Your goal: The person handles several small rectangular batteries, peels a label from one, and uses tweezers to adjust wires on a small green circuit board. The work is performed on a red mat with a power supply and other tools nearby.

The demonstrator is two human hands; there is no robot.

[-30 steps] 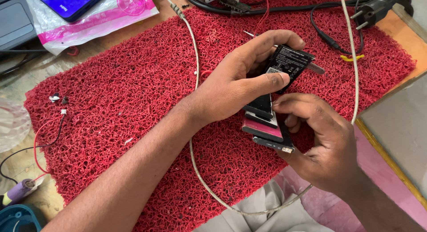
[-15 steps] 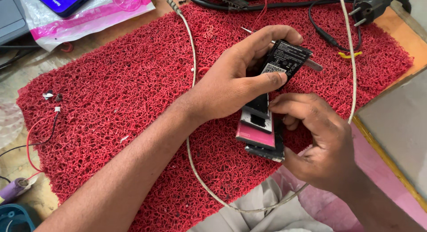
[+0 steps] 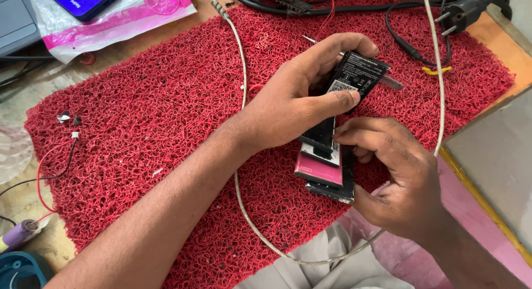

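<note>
Closest in, cradling the opened phone [image 3: 324,167] in the right hand [image 3: 404,183], fingers curled around its right edge and fingertips pressing on its upper face, just above the red mat [image 3: 138,128]. Pinching the black battery [image 3: 357,75] in the left hand [image 3: 299,100], thumb lying across the label and forefinger hooking over the top edge, tilting the far end up off the phone. Seemingly working the battery at its bay, whether freeing or seating being hard to tell. Calling next for a steady hold on the phone and gentle, even pressure, without bending the cell. Further off, trailing over the mat, a white cable [image 3: 241,73]; poking out just behind the battery, a metal tool [image 3: 390,83]. Farthest, lying at the edge, a black plug [image 3: 465,12] and a blue phone [image 3: 83,0] on a plastic bag [image 3: 138,17].
</note>
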